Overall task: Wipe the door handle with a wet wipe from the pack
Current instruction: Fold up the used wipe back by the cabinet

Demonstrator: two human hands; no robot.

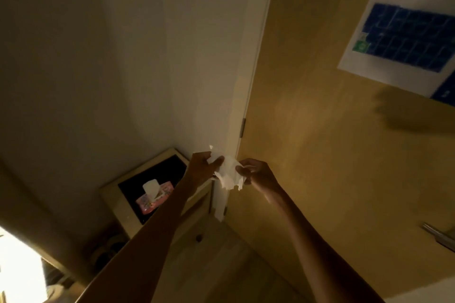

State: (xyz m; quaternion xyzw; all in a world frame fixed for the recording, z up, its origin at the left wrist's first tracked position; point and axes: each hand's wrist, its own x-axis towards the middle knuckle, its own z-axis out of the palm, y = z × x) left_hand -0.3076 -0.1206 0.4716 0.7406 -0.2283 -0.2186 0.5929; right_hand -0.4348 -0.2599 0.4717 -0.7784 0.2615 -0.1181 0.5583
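Item: thin white crumpled wet wipe point(229, 174) — held in the air between both hands, in front of the corner where the pale wall meets the yellowish wooden door point(320, 130). Left hand point(203, 167): fingers closed on the wipe's upper left edge. Right hand point(256, 174): fingertips pinched on its right edge. The sheet hangs slack and partly folded between the two grips, seemingly being spread open.

Item: pink flat pack of wet wipes point(154, 198), lid up, one white sheet standing out of the opening. It lies on the dark top of a light wooden cabinet point(115, 194), below and to the left of the hands, partly behind the left forearm.

Item: silver metal lever door handle point(440, 236) — only its inner end shows at the right edge of the view. It lies well apart from the wipe, to the right and lower, with its long axis running slantwise down toward the right across the door face.

Judgement: the right hand is the nearer one to the handle; the coming move calls for carrying the wipe rightward and down, then closing it along the lever's length.

Other: white-bordered blue printed sheet point(403, 37) fixed high on the door.
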